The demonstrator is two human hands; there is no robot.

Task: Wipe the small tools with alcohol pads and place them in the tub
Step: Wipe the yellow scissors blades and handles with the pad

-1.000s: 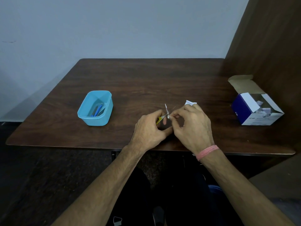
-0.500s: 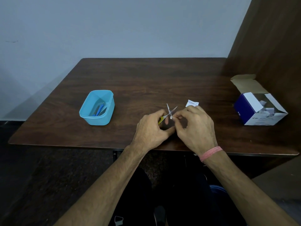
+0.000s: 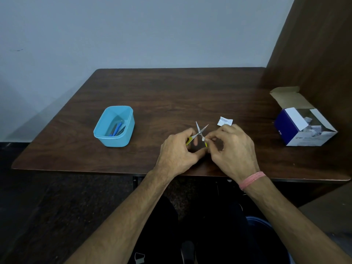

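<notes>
Scissors splayed between grips; left hand pinches handle; right hand pinches pad.

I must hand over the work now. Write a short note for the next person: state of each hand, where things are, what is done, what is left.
Left hand: holds the small scissors by the yellow handles, blades open.
Right hand: pinches a small white pad against a blade.
Blue tub, left on the table: some tools already inside.
Torn wrapper lies behind the right hand; open pad box at right.
Left: finish wiping, put scissors in tub.
</notes>
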